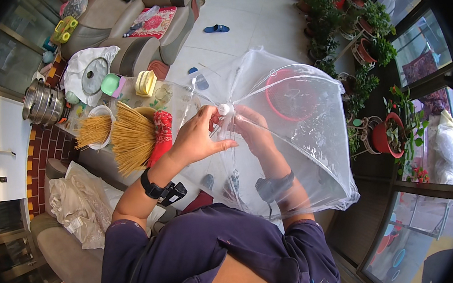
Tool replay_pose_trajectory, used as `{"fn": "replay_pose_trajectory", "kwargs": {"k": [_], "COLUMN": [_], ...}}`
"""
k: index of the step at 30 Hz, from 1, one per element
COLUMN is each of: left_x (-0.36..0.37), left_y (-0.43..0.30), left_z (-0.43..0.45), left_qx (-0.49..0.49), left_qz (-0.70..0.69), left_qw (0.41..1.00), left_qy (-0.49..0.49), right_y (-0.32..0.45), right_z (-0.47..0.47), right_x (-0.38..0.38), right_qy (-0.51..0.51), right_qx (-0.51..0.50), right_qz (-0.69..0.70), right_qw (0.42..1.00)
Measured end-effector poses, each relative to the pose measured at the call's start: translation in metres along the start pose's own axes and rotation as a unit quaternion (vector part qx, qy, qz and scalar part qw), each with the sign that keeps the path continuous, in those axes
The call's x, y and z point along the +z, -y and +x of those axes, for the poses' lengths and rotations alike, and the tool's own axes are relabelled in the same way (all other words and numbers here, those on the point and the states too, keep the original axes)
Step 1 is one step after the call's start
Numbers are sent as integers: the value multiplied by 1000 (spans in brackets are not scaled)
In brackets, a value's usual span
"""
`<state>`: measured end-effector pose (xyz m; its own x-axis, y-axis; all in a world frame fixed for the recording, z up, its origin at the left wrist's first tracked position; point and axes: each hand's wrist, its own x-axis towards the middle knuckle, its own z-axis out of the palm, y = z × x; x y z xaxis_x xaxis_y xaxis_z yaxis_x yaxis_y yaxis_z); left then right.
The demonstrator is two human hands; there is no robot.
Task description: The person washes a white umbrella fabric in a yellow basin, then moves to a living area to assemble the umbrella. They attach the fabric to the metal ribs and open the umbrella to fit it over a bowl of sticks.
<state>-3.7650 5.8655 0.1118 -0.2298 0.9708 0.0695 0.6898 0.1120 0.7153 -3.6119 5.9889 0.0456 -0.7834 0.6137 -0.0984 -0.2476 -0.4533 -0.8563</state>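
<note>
A translucent white folding food cover (pixel 308 106), shaped like an umbrella with thin ribs, is spread before me, its white plastic hub (pixel 223 109) near the middle of the view. My left hand (pixel 194 138) has its fingers curled at the left side of the hub, with the thumb stretched out below. My right hand (pixel 253 129) is beneath the sheer covering, fingertips at the hub and ribs. Cords hang down from the hub between both hands. Through the covering a red-rimmed basket (pixel 270 99) shows, blurred.
Left of my hands, a table holds bundled thin tan sticks (pixel 133 137), a red patterned cloth (pixel 163 127), yellow containers (pixel 146 84), a glass mug (pixel 162 94) and a steel steamer pot (pixel 43 103). A sofa (pixel 121 49) stands beyond. Potted plants (pixel 389 135) line the right windows.
</note>
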Motion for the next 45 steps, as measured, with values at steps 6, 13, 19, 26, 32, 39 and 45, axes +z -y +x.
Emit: {"fn": "replay_pose_trajectory", "kwargs": {"k": [6,13,19,26,32,39,45], "left_x": [8,16,25,28,25,28,23], "left_y": [-10,-5,-6,-13,-16,-22,-14], "left_z": [-3,1,-5,-9,-10,-16,-21], "left_qx": [-26,-30,8,39,158,200,182], "left_qz": [-19,-182,-124,-31,118,151,119], "left_qw": [999,983,992,994,968,946,957], "left_qy": [-2,16,-39,-98,-154,-204,-194], "right_y": [1,-3,-4,-17,-17,-5,-16], "right_z": [-6,-7,-5,1,1,0,3], "right_x": [-10,-13,-9,-15,-15,-16,-16], "right_qy": [49,-11,-44,-56,-21,-11,-50], "right_qx": [-32,-76,-64,-93,-76,-80,-1], "right_qz": [-10,-14,-54,-130,-42,-51,55], "right_qw": [998,997,996,986,996,995,997]}}
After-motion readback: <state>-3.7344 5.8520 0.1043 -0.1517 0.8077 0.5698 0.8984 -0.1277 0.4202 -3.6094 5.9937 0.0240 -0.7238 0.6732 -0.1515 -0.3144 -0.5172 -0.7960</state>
